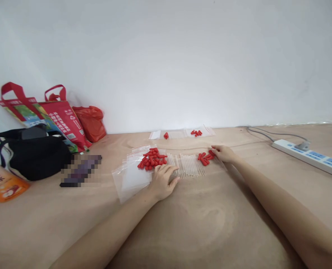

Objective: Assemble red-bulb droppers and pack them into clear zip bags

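My left hand (162, 183) lies with its fingers apart at the near-left end of a row of thin clear tubes (192, 166), just below a heap of red rubber dropper bulbs (151, 160). That heap sits on a stack of clear zip bags (134, 177) holding something white. To the right of the tubes is a smaller group of red dropper bulbs (203, 159). My right hand (223, 153) reaches to this group, its fingertips closed on one red dropper bulb (211, 152) at the group's right edge. Part of that bulb is hidden by the fingers.
Against the white wall lie another zip bag (209, 130), more red bulbs (196, 133) and tubes. Left stand shopping bags (66, 119), a black bag (34, 157), an orange package (7, 188) and a blurred dark flat object (82, 172). A power strip (314, 157) with a grey cable lies right.
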A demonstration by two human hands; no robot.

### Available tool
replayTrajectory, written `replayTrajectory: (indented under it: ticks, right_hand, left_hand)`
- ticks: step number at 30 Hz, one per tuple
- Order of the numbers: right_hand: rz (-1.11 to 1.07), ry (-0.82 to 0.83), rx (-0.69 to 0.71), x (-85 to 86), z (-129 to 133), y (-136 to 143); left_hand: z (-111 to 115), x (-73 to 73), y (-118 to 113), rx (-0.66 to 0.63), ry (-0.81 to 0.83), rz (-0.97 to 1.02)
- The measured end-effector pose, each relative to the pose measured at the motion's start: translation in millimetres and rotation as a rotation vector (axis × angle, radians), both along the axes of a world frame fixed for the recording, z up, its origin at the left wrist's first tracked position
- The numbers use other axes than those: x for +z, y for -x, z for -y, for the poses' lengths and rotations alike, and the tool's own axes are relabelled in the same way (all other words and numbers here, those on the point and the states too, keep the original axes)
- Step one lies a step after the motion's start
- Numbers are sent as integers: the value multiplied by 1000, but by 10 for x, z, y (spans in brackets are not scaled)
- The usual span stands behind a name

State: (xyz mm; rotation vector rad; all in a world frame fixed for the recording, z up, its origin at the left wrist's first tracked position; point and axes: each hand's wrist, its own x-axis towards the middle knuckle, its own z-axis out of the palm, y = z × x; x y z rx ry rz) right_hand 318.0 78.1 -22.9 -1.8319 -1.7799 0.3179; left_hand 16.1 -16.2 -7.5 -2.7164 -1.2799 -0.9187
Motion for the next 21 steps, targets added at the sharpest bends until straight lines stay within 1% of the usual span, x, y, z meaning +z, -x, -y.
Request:
replayTrajectory:
  ticks: [3,6,8,11,13,15,18,21]
  right_hand:
    - [105,6,-26,18,10,23]
    - [193,-35,-55,69,64,18]
    - [182,-73,28,106,110,13]
    - [177,-92,268,142,161,-2]
    - [215,-101,362,146,173,-16]
    - [264,-114,387,134,170,-26]
    - [321,-133,369,105,165,-14]
    - [372,-175,348,90,181,18]
  left_hand:
    - [-1,1,-3,4,10,5]
    - [-4,2,-6,15,18,5]
    - [-2,4,-6,21,23,3]
    - [4,11,-4,23,30,-1]
    - [7,17,-2,25,32,-3]
    - [7,21,-1,27,31,-4]
    - [7,21,-4,41,20,-6]
    - [14,21,-13,81,-4,12]
